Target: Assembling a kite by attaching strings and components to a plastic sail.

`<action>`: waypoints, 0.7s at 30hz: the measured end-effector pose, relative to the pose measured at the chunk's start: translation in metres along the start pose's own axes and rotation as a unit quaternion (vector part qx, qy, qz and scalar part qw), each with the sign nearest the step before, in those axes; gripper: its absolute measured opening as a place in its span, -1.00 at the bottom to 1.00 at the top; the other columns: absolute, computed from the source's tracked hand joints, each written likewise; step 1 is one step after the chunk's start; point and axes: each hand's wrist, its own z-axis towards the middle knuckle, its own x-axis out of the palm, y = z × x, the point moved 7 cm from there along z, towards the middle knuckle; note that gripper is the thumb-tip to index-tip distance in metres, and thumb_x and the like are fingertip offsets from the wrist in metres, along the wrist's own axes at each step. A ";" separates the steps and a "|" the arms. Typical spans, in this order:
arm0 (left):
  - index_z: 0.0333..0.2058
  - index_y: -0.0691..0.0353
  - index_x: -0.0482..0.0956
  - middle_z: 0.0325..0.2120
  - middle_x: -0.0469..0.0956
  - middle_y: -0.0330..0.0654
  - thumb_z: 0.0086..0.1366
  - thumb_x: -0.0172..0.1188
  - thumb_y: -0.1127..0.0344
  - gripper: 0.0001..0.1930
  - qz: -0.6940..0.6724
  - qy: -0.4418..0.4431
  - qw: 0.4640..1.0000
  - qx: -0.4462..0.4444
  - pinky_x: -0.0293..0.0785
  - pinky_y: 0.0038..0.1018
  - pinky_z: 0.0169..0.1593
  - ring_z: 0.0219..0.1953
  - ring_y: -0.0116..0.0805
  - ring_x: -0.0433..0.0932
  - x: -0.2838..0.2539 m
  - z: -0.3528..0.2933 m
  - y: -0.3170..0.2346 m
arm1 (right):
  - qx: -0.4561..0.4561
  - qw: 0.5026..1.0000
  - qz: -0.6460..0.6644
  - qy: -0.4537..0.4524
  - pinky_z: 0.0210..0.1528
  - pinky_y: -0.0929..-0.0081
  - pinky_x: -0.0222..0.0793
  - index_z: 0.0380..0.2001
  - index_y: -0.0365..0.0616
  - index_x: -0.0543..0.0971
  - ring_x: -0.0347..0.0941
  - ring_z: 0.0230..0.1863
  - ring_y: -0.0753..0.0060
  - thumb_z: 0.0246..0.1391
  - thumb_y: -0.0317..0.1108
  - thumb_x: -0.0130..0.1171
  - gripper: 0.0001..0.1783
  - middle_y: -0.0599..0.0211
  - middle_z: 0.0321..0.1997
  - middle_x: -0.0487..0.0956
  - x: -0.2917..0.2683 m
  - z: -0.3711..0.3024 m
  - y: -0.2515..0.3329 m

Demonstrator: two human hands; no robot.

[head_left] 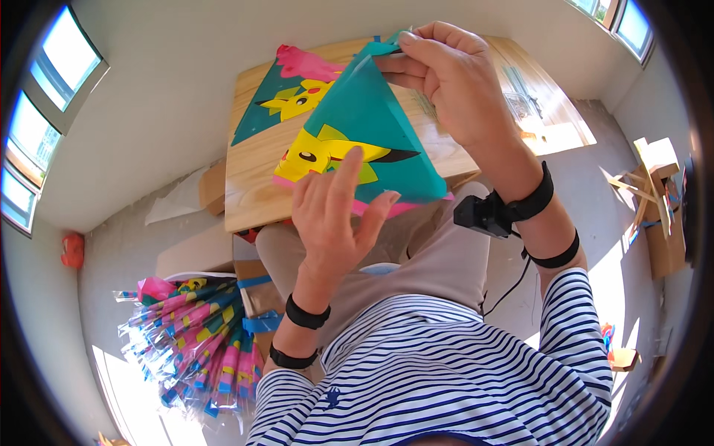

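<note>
A triangular teal kite with a yellow cartoon face and a pink lower edge hangs tilted in front of me. My right hand pinches its top corner between thumb and fingers, above the table. Fingers apart and index pointing up, my left hand overlaps the lower part of the face; whether it presses on the fabric I cannot tell. Behind, at the left, a second kite of teal and pink with a similar yellow face lies on the wooden table, partly hidden by the first.
On the floor at left is a fanned bundle of kites in clear plastic sleeves, beside a cardboard box with blue tape. Small clear items lie at the table's right. A cardboard box with wooden sticks stands far right; a red bag sits left.
</note>
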 end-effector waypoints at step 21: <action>-0.13 0.28 0.56 -0.47 0.57 -0.16 0.26 0.22 0.53 -0.80 -0.081 0.154 0.978 -0.112 0.42 -0.52 -0.33 -0.48 -0.38 0.52 0.035 0.032 0.052 | -0.016 0.995 -0.095 -0.028 -0.11 0.54 0.55 -0.25 -0.33 0.51 0.66 -0.25 0.41 0.26 -0.42 0.14 -0.85 0.28 -0.31 0.59 -0.008 0.021 -0.045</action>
